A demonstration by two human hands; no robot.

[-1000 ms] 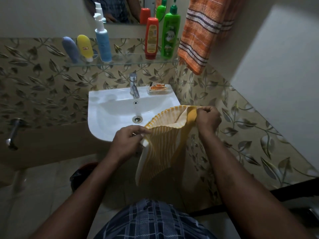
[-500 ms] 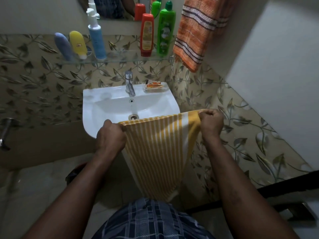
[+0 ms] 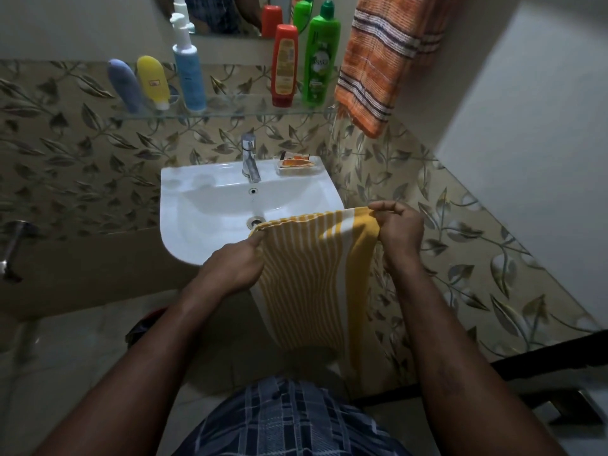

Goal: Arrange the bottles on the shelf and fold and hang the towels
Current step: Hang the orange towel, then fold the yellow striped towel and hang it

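A yellow and white striped towel (image 3: 312,281) hangs in front of the sink, held by its top edge. My left hand (image 3: 235,264) grips the top left corner and my right hand (image 3: 399,230) pinches the top right corner. On the glass shelf (image 3: 230,110) stand a blue tube (image 3: 123,85), a yellow tube (image 3: 153,82), a blue pump bottle (image 3: 187,74), a red bottle (image 3: 284,65) and a green bottle (image 3: 320,60). An orange striped towel (image 3: 381,57) hangs at the upper right beside the shelf.
A white sink (image 3: 197,212) with a chrome tap (image 3: 249,158) and a soap dish (image 3: 297,164) sits below the shelf. Leaf-patterned tiled walls close in behind and on the right. A mirror (image 3: 227,13) is above the shelf. A metal fitting (image 3: 11,248) sticks out at the left.
The towel went from bunched and half folded to spread flat between my hands. Since half a second ago my left hand has moved right, narrowing the spread.
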